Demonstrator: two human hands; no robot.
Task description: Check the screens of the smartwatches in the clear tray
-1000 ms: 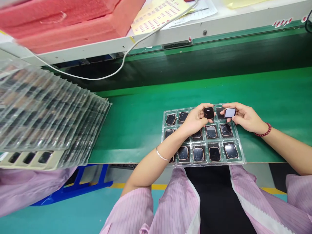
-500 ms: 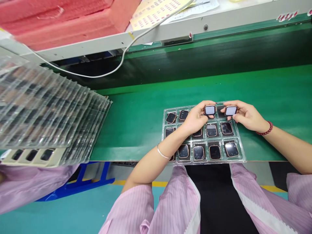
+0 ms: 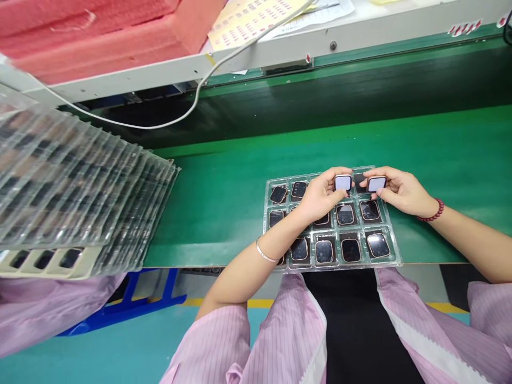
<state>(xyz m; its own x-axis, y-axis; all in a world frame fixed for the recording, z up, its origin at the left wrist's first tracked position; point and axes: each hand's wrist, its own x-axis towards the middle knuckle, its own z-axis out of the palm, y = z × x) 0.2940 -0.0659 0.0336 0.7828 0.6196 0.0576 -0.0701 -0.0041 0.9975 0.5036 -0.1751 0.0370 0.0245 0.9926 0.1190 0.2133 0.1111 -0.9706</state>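
Note:
My left hand point(image 3: 325, 193) grips a smartwatch body point(image 3: 343, 183) with a lit, pale screen, its thumb resting at the lower edge. A second smartwatch body point(image 3: 376, 184), also lit pale and rimmed in gold, is pinched in my right hand point(image 3: 402, 189). Both are held side by side over the back row of a clear plastic tray point(image 3: 397, 250). Dark-screened watch bodies, such as one in the front row point(image 3: 324, 251), lie in the tray's compartments. My left forearm hides part of the tray's left side.
A tall stack of clear trays point(image 3: 80, 181) stands at the left, with a cream tray point(image 3: 86, 264) low in it. Red foam point(image 3: 120, 48) and printed sheets point(image 3: 252, 21) lie on the shelf above the green bench point(image 3: 216, 202). A white cable point(image 3: 196, 101) hangs from the shelf.
The left thumb has shifted onto the lower edge of its watch screen. Both watches stay in hand over the tray; the whole view has drifted slightly.

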